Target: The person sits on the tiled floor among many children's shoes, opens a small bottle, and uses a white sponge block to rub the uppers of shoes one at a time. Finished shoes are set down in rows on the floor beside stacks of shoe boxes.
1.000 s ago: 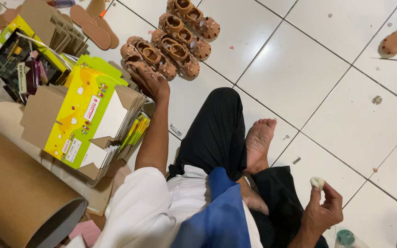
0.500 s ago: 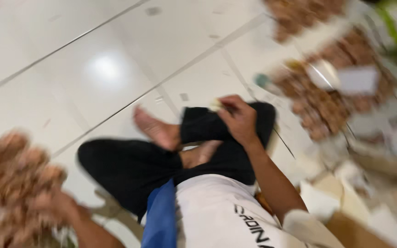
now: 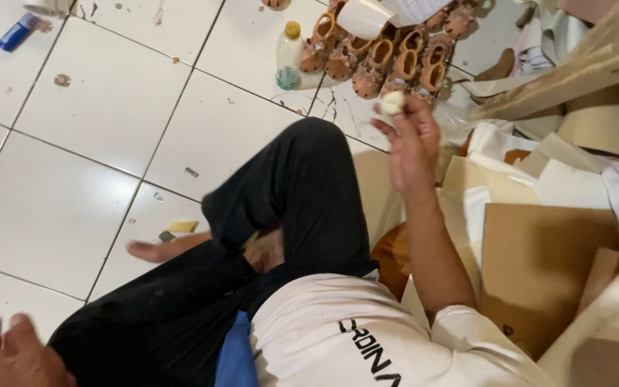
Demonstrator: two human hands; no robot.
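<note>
I sit cross-legged on a white tile floor (image 3: 94,122) in black trousers. My right hand (image 3: 411,143) is raised in front of me and pinches a small whitish lump (image 3: 393,102) between thumb and fingertips. Just beyond it lie several small brown sandals (image 3: 388,61) in a cluster. My left hand (image 3: 1,355) is at the bottom left corner, low beside my knee, fingers spread and holding nothing.
A clear plastic bottle with a yellow cap (image 3: 289,51) stands beside the sandals. Cardboard sheets (image 3: 539,265) and cream paper rolls (image 3: 600,129) pile up on the right. A small blue object (image 3: 17,32) lies at the top left.
The view has swung from the left side to the right. My right hand has lifted with the lump toward the sandals. My left hand has left the other sandals and dropped beside my knee.
</note>
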